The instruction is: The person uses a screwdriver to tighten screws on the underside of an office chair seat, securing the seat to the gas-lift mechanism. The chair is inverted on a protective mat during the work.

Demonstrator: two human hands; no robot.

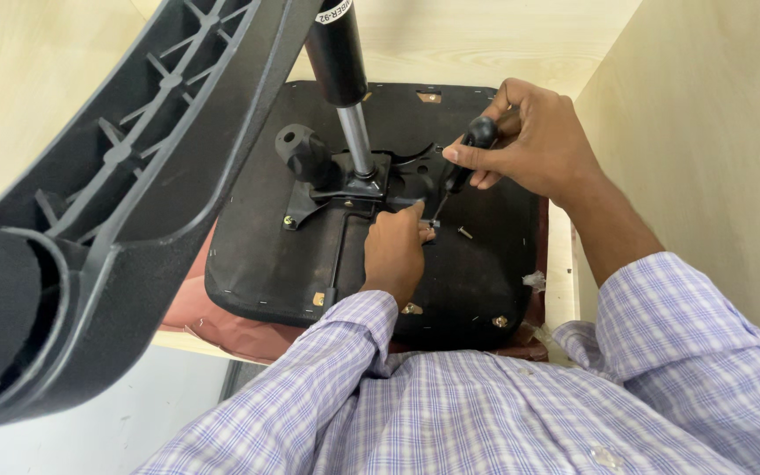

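An office chair seat (266,264) lies upside down, its black underside facing up. A metal mechanism plate (345,189) with a gas cylinder (345,79) rising from it sits near the seat's middle. My right hand (529,136) grips a black-handled screwdriver (464,163), its tip pointing down at a screw (434,223) on the seat. My left hand (395,251) rests on the seat and pinches that screw at the tip. A second loose screw (465,232) lies just to the right.
A black star-shaped chair base leg (134,176) looms at the left, close to the camera. A round black knob (303,149) sticks out of the mechanism. Light wooden panels (697,132) stand on the right and behind. Red wrapping (222,325) shows under the seat's near edge.
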